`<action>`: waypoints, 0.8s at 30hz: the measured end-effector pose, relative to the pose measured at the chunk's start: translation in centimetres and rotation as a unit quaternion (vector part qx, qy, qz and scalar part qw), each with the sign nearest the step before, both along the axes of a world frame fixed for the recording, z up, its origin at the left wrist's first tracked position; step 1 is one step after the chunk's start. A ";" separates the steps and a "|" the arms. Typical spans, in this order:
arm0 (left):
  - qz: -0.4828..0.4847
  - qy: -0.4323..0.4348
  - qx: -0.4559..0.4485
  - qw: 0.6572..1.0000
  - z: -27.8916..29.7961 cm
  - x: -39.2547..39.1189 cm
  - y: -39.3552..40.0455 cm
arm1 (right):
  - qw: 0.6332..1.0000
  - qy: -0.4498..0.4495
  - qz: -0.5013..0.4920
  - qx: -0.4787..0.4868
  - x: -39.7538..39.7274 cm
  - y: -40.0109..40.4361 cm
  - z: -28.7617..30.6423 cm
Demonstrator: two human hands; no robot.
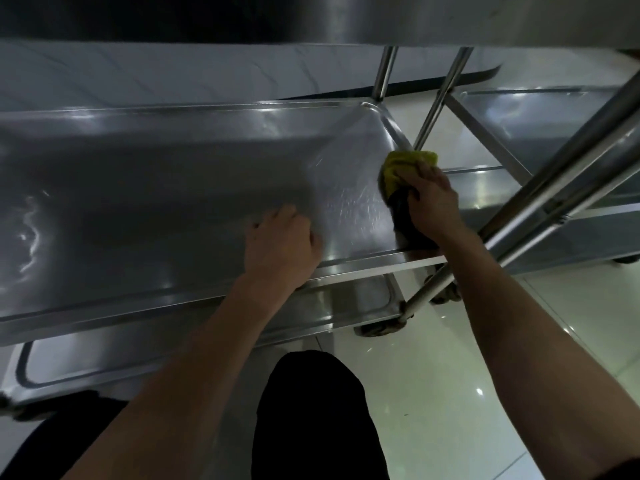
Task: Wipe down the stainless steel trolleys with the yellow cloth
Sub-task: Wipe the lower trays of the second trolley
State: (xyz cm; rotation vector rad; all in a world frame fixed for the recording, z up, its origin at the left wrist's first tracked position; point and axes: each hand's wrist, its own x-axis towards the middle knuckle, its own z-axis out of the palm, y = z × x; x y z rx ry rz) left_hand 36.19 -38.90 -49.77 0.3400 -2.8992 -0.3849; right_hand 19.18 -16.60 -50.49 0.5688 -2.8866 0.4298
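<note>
The middle shelf (156,202) of a stainless steel trolley fills the left and centre of the head view. My right hand (431,199) grips the bunched yellow cloth (401,168) and presses it on the shelf near its right rim. Wet streaks shine on the steel just left of the cloth. My left hand (282,245) rests on the shelf near its front rim, fingers curled down on the steel, holding nothing. A lower shelf (104,358) shows beneath.
The trolley's upper shelf (311,15) hangs dark overhead. Slanting steel posts (561,168) cross at the right. A second steel trolley (540,112) stands beyond them. Castor wheels (377,329) sit on a glossy white tiled floor (485,358). My dark-trousered knees (311,410) are below.
</note>
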 end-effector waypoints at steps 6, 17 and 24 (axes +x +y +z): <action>-0.022 0.023 0.015 0.999 -0.8 0.7 -1.2 | 0.999 -0.011 0.022 -0.023 0.5 -2.5 -0.2; 0.113 0.001 -0.057 0.992 -0.1 5.2 -11.0 | 0.993 -0.059 0.100 -0.011 3.2 -15.2 -1.0; 0.072 -0.007 -0.004 0.997 -0.6 8.0 -14.2 | 0.966 -0.082 0.243 0.020 7.1 -27.3 -1.1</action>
